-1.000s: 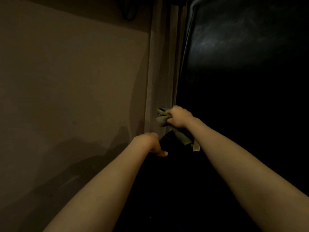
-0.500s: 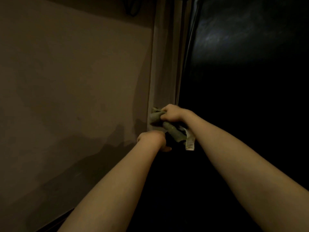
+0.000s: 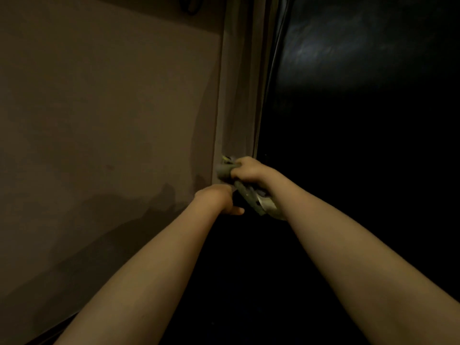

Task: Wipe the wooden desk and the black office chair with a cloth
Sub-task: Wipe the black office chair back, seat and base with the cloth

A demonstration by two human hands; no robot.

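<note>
The scene is very dark. My right hand [image 3: 249, 170] grips a bunched greyish-green cloth [image 3: 256, 201] and presses it where the black office chair [image 3: 348, 120] meets a pale vertical strip. A tail of the cloth hangs below my wrist. Just below and left of it, my left hand [image 3: 217, 197] curls over a dark edge of the chair with the thumb sticking out to the right; its fingers are hidden. A brown wooden surface [image 3: 112, 120] fills the left half of the view.
The pale upright strip [image 3: 239, 95] runs between the brown surface and the chair's glossy black back. A dark looped cable [image 3: 193, 6] shows at the top edge. Everything below my arms is black and unreadable.
My right hand has slid the cloth a little to the left, onto the pale strip. My left hand has kept its hold and shifted slightly upward, closer to the right hand.
</note>
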